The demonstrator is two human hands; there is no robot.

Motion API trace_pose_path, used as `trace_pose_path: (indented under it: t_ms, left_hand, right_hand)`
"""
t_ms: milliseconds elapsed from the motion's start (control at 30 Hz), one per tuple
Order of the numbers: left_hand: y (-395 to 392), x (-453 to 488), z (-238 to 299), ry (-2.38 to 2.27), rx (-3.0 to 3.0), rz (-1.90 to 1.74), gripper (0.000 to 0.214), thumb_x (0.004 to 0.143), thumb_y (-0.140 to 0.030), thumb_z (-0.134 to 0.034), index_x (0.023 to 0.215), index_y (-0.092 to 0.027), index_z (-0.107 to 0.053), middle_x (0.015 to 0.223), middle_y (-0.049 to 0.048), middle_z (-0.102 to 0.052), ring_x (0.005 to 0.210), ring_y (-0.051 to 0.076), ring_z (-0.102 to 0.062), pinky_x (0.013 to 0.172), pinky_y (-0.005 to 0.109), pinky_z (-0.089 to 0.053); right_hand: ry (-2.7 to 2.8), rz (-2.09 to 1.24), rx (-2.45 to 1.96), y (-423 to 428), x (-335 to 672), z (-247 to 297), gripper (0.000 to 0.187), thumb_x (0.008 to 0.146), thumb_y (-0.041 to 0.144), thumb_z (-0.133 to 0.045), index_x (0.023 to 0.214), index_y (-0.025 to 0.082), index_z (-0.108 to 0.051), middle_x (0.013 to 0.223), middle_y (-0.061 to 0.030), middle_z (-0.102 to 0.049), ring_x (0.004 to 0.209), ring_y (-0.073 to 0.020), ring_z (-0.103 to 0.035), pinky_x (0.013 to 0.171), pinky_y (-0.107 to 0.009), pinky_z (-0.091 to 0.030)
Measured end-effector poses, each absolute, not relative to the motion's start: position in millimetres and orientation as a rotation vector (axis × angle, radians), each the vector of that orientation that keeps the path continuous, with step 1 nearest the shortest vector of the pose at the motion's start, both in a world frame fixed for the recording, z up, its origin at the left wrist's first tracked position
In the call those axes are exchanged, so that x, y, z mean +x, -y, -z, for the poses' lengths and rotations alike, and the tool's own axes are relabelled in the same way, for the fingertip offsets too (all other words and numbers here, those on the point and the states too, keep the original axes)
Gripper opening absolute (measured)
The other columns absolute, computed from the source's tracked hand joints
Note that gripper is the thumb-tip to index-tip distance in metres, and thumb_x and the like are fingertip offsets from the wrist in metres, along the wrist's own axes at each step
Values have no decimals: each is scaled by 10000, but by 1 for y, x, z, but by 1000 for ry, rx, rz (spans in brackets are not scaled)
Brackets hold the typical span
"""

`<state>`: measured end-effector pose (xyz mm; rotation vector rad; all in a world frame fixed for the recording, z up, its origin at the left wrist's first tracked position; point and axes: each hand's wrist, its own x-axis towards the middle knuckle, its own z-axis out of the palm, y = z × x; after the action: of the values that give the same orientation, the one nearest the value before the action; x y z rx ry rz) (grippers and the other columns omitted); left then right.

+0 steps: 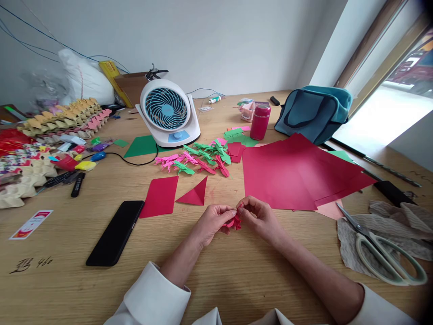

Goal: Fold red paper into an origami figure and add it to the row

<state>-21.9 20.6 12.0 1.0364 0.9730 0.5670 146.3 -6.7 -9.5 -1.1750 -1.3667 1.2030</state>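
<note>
A small folded red paper piece is held between both hands above the table, partly covered by the fingers. My left hand pinches it from the left, thumb on top. On its other side, the fingertips of my right hand are closed at the paper's upper edge. Just beyond the hands lies a creased red paper triangle, with a flat red rectangle of paper to its left. Farther back is a heap of folded paper figures in green, pink and red.
A black phone lies at the left. Large red sheets spread over the right side, near scissors on a grey cloth. Behind stand a white fan, a red flask and a blue bag.
</note>
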Motion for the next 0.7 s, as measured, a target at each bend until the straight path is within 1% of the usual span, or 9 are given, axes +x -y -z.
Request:
trace_pose_path:
  t_ms: [167, 300, 500, 600, 700]
  left_hand:
    - [-20, -21, -14, -1001, 1054, -575, 373, 702, -492, -713, 681, -126, -644, 613, 25, -615, 535, 91, -513, 463, 186, -367]
    - [-19, -20, -15, -995, 1063, -585, 374, 709, -497, -706, 679, -132, -634, 621, 24, -611, 542, 91, -513, 467, 183, -374]
    - [-20, -18, -8, -1001, 1245, -657, 365, 790, -487, -639, 687, -138, -628, 589, 6, -577, 531, 97, -498, 468, 189, -380]
    - [-20, -18, -5, -1038, 1398, -706, 336, 827, -445, -613, 682, -143, -633, 574, -8, -560, 522, 92, -473, 491, 191, -377]
    - [-18, -17, -5, -1136, 1527, -763, 255, 848, -365, -596, 732, -151, -673, 597, -6, -595, 533, 96, -494, 528, 192, -381]
  right_hand:
    - [1333, -1248, -1140, 5, 147, 13, 263, 889, 441, -599, 857, 180, -602, 726, -10, -620, 653, -144, -572, 619, -271, -474]
    - [1314, -1267, -1092, 5, 147, 15, 242, 884, 429, -621, 886, 187, -599, 737, -7, -625, 658, -142, -580, 627, -271, -477]
    - [1282, -1291, -1071, 5, 144, 16, 237, 864, 426, -646, 864, 204, -561, 702, -5, -637, 624, -149, -593, 606, -285, -496]
    - [1277, -1278, -1080, 4, 144, 17, 213, 862, 402, -638, 855, 204, -559, 687, 4, -623, 603, -142, -579, 585, -277, -486]
    - [1288, -1279, -1076, 4, 144, 19, 162, 875, 359, -616, 880, 203, -571, 692, 9, -616, 621, -140, -579, 602, -271, -479]
